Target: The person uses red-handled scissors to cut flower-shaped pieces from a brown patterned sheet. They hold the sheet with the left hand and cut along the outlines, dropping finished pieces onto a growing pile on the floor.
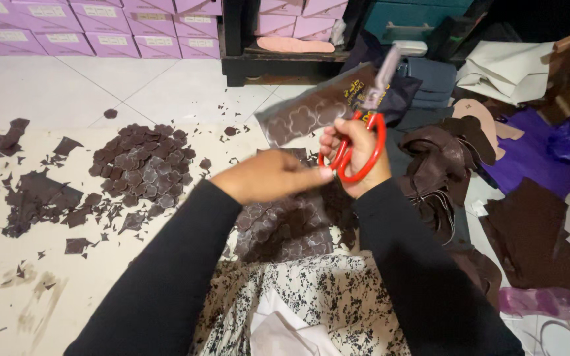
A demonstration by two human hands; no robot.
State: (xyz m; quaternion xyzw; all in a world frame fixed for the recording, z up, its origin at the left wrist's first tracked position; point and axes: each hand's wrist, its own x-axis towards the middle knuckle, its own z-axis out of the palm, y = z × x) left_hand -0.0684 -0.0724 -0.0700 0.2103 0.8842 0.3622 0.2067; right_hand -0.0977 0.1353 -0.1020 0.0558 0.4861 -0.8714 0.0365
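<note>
Fingers [335, 144] of the right hand [354, 153] are curled through the red loops of one pair of scissors [363, 132], gripping it firmly, its grey blades pointing up across a brown sheet [311, 109] stamped with flower outlines. The left hand [268, 175], in a black sleeve, reaches across just beside the scissor handles; whether its fingers grip the sheet cannot be told. The sheet rises from the lap, over a black-and-white patterned garment [328, 300], toward the tiled floor [186, 92].

To the left, one large heap of cut brown flower shapes [143, 165] lies on a cream mat [47, 277], with a smaller pile of offcuts [37, 201] beside it and slivers scattered around. To the right, dark brown pieces [536, 237] are heaped, with purple material [536, 155] behind.

Along the far wall stand stacked lilac boxes [100, 29], each with a pale rectangular label on its end; more sit on a dark shelf [278, 62].
</note>
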